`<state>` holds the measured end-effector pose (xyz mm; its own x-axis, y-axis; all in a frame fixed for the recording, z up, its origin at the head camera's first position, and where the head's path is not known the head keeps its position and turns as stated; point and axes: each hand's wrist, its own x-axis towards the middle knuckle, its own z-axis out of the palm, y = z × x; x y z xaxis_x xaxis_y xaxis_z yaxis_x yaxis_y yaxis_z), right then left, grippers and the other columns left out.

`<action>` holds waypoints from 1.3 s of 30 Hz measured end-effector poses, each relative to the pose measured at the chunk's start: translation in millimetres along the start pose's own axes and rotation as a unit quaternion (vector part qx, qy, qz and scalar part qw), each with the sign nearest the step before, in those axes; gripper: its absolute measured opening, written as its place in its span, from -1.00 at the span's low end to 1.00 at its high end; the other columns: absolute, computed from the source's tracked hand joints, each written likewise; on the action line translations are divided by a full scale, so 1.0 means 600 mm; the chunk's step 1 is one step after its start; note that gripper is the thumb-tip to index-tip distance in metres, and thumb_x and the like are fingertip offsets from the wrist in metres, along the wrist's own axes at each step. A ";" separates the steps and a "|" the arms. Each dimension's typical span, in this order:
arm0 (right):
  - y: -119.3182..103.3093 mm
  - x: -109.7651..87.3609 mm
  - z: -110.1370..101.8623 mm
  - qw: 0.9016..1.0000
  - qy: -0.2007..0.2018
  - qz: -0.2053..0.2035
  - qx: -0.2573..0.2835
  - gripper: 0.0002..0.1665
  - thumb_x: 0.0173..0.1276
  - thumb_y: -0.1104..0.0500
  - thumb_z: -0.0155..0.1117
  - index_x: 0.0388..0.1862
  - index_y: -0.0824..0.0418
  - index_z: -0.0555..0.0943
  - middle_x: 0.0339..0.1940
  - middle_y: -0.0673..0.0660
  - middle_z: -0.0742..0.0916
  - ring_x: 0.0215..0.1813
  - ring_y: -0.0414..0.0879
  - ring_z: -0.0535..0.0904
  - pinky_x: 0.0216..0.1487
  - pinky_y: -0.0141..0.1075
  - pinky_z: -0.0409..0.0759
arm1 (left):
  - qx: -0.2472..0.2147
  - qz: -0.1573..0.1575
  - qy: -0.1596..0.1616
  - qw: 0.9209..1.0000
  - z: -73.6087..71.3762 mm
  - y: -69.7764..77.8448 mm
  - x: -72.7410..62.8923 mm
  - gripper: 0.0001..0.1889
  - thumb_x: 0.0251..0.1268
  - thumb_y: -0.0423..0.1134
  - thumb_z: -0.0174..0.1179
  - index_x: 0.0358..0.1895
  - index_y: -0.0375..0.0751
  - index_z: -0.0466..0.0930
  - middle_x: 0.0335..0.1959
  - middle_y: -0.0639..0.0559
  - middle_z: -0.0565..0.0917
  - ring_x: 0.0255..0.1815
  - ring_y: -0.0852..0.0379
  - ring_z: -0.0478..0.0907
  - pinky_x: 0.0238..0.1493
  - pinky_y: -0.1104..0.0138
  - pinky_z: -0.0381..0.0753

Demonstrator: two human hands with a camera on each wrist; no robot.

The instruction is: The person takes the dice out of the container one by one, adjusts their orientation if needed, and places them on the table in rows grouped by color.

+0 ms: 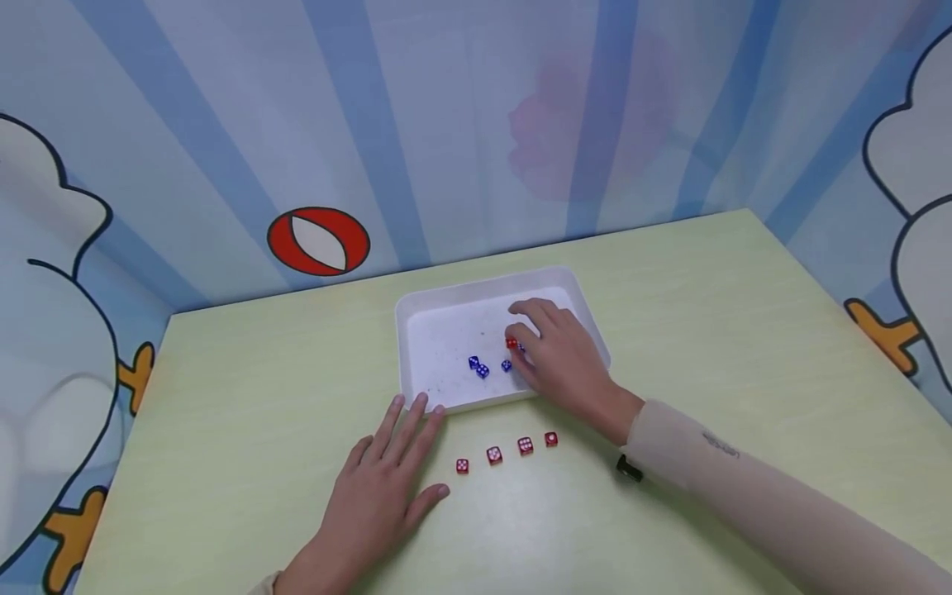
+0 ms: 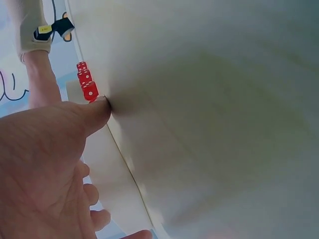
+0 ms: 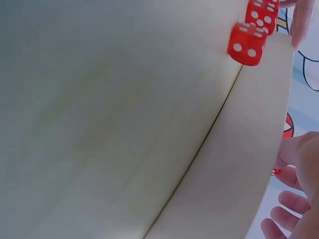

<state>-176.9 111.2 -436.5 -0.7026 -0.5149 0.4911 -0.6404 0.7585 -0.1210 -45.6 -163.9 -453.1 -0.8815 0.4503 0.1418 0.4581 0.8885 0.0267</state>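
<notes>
My right hand (image 1: 561, 355) is over the right part of a white tray (image 1: 439, 296). Between its thumb and index finger it pinches a red die (image 1: 511, 342), also visible at the fingertips in the right wrist view. Several blue dice (image 1: 483, 371) lie in the tray, one partly hidden behind the right fingers. My left hand (image 1: 379, 487) lies flat with fingers spread, its fingertips at the tray's front left rim. Right of its thumb, several red dice (image 1: 494, 455) form a row on the table in front of the tray.
The pale green table (image 1: 283, 397) meets a blue striped backdrop (image 1: 476, 124) behind the tray. A small black device (image 1: 629, 469) shows under the right sleeve (image 1: 714, 463).
</notes>
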 end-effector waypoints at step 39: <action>0.002 -0.178 -0.064 0.999 -0.047 0.012 0.017 -0.81 0.12 0.32 0.58 -0.32 0.11 0.76 0.28 0.23 0.67 0.41 0.22 0.47 0.20 0.11 0.55 | 0.012 0.002 -0.002 1.000 0.003 0.000 0.001 -0.06 0.43 0.27 0.28 0.73 0.01 0.11 0.75 -0.01 0.14 0.74 -0.13 0.07 0.23 -0.09 0.61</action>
<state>-90.6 182.2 -456.1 -0.7424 -0.5334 0.4054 -0.6325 0.7576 -0.1614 -46.2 -163.4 -455.0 -0.8804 0.4536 0.1388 0.4583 0.8888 0.0026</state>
